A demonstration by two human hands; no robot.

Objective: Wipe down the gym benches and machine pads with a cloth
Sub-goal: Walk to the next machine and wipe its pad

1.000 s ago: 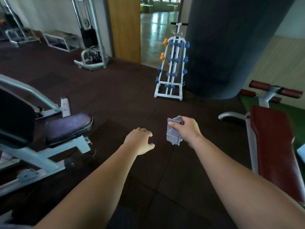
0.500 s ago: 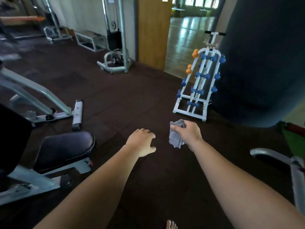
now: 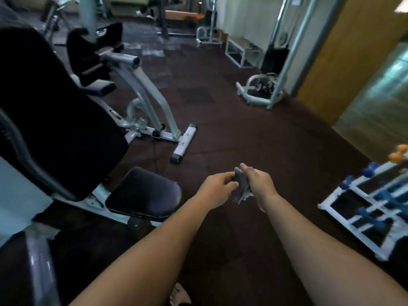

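A grey cloth (image 3: pixel 240 187) is held between the left hand (image 3: pixel 217 187) and right hand (image 3: pixel 261 184) above the dark floor (image 3: pixel 254 140). A black seat pad (image 3: pixel 143 193) is seen just left, a dumbbell rack (image 3: pixel 371 208) at right.

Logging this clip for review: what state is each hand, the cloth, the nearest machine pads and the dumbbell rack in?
Right hand: holding cloth.
Left hand: fingers on cloth.
Cloth: bunched, held above floor.
Seat pad: bare, untouched.
Back pad: upright, untouched.
Dumbbell rack: loaded, blurred.
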